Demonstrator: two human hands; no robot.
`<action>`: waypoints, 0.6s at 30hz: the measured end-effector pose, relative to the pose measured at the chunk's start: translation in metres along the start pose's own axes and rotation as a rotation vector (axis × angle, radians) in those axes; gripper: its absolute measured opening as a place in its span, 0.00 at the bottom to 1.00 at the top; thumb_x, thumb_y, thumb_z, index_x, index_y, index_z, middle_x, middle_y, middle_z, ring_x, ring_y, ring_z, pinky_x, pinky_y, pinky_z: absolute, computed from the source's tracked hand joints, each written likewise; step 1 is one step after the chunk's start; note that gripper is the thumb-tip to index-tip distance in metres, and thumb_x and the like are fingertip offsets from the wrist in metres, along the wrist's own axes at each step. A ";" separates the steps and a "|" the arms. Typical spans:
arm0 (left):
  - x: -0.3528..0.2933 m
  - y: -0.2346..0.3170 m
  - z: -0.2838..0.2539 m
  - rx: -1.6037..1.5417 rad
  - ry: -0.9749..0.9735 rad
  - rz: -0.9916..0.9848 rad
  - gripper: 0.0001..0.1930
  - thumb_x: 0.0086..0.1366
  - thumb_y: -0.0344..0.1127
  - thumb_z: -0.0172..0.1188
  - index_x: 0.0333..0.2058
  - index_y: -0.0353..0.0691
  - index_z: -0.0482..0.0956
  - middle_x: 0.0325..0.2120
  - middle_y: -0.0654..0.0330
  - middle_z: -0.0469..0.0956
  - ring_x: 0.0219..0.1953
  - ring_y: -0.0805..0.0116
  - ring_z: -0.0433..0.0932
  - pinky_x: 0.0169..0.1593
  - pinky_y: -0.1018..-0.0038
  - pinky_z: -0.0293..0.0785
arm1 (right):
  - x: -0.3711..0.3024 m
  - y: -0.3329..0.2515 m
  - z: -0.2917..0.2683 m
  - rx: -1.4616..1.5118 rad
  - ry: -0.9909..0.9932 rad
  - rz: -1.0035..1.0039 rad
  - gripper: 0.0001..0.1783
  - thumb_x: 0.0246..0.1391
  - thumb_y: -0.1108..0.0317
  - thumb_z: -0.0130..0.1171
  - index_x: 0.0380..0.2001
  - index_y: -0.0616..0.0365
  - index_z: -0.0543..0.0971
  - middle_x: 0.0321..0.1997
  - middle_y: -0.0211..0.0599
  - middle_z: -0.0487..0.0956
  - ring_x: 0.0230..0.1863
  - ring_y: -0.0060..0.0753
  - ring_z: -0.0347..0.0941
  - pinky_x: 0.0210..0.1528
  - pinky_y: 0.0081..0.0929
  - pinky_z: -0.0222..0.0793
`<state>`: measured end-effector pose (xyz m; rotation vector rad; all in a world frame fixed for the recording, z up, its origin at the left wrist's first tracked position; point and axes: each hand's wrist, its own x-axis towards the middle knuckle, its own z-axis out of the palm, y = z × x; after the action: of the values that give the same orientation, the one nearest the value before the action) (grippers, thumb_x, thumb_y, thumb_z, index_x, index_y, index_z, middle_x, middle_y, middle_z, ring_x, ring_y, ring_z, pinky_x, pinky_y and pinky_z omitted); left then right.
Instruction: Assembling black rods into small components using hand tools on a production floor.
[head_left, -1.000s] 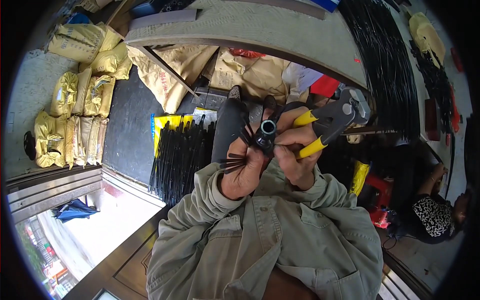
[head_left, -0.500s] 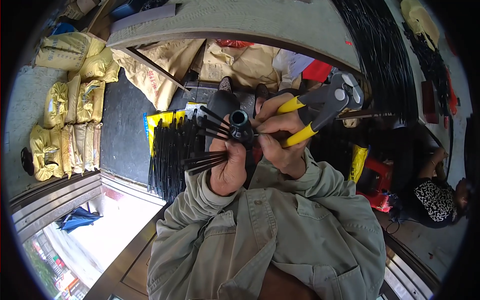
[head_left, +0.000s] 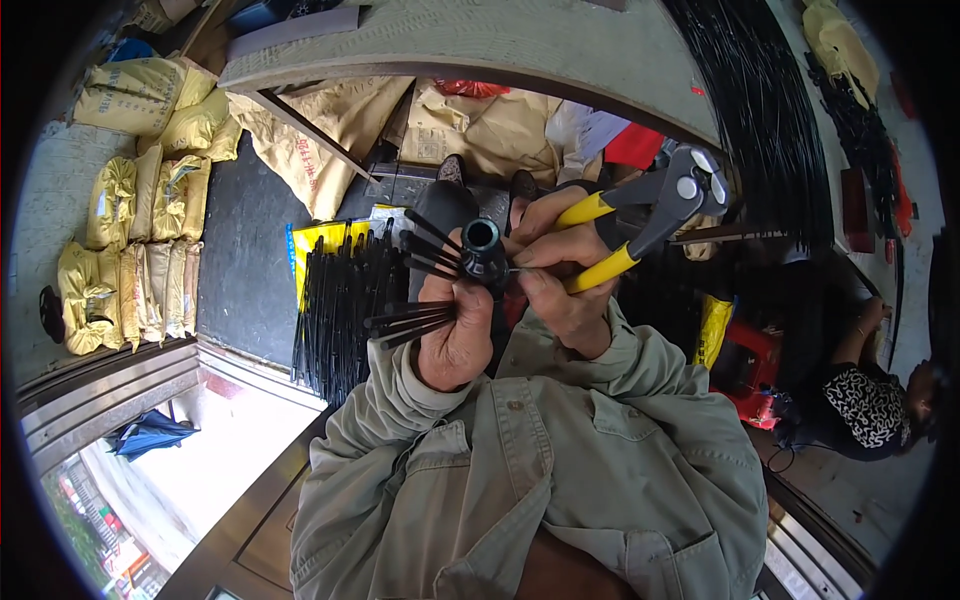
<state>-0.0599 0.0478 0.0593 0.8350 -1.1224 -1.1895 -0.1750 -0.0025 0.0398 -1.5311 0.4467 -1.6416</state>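
Observation:
My left hand [head_left: 455, 345] is closed around a black tubular hub [head_left: 482, 245], its round hollow end facing up. Thin black rods [head_left: 412, 320] fan out leftward from the hub, in bunches above and below my left thumb. A pair of end-cutting pliers [head_left: 655, 215] with yellow-and-black handles is held in my right hand [head_left: 565, 275], jaws pointing away to the upper right. My right thumb and forefinger pinch at the hub's right side, where something thin, perhaps a wire, shows between them. Both hands meet in front of my chest.
A bundle of black rods [head_left: 340, 310] lies at my left beside a yellow bag. Stuffed sacks [head_left: 120, 290] line the far left. Ahead stands a table [head_left: 520, 45] with long black rods [head_left: 755, 110] on its right. A person [head_left: 865, 400] works at the right, by a red stool-like object [head_left: 745, 365].
Both hands keep nearly the same hold on the hub and the pliers. The surroundings have shifted slightly in the picture.

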 end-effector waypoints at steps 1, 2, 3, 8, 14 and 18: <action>-0.001 0.000 -0.001 0.007 -0.007 -0.010 0.27 0.62 0.55 0.43 0.44 0.33 0.65 0.35 0.62 0.70 0.36 0.78 0.65 0.41 0.80 0.62 | 0.000 0.000 0.001 0.006 0.005 0.007 0.08 0.36 0.75 0.61 0.26 0.58 0.77 0.31 0.40 0.68 0.29 0.25 0.64 0.32 0.19 0.60; -0.001 0.000 -0.001 0.007 -0.006 -0.009 0.27 0.62 0.55 0.43 0.44 0.33 0.65 0.35 0.62 0.70 0.36 0.78 0.65 0.41 0.80 0.62 | 0.000 0.000 0.001 0.007 0.003 0.006 0.08 0.36 0.75 0.61 0.26 0.58 0.77 0.31 0.40 0.68 0.29 0.25 0.64 0.32 0.19 0.60; -0.001 0.000 0.000 -0.011 0.003 -0.004 0.27 0.62 0.55 0.43 0.44 0.33 0.65 0.35 0.63 0.70 0.36 0.78 0.65 0.41 0.80 0.62 | 0.001 -0.001 0.001 0.011 -0.014 0.008 0.08 0.36 0.75 0.61 0.26 0.59 0.77 0.32 0.40 0.69 0.29 0.25 0.64 0.32 0.19 0.60; -0.001 0.000 -0.003 -0.046 0.003 0.022 0.25 0.62 0.53 0.45 0.43 0.33 0.65 0.34 0.63 0.69 0.36 0.77 0.65 0.41 0.80 0.62 | 0.005 -0.008 -0.004 -0.003 -0.129 0.058 0.08 0.39 0.74 0.60 0.27 0.60 0.75 0.34 0.40 0.68 0.34 0.28 0.63 0.39 0.26 0.61; -0.001 -0.004 -0.010 -0.018 -0.024 0.101 0.22 0.62 0.48 0.48 0.43 0.32 0.65 0.36 0.61 0.69 0.37 0.76 0.65 0.42 0.79 0.62 | 0.024 -0.025 -0.011 0.055 -0.303 0.298 0.07 0.41 0.75 0.59 0.28 0.62 0.75 0.36 0.41 0.67 0.37 0.29 0.64 0.42 0.28 0.62; -0.001 -0.007 -0.011 -0.058 -0.022 0.124 0.20 0.62 0.44 0.48 0.44 0.32 0.65 0.38 0.60 0.68 0.39 0.75 0.65 0.44 0.77 0.62 | 0.020 -0.026 -0.006 0.068 -0.282 0.374 0.07 0.41 0.76 0.58 0.28 0.63 0.75 0.36 0.41 0.67 0.39 0.28 0.64 0.42 0.24 0.61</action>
<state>-0.0514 0.0463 0.0498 0.6998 -1.1361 -1.1243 -0.1877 -0.0040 0.0712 -1.4948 0.4835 -1.1253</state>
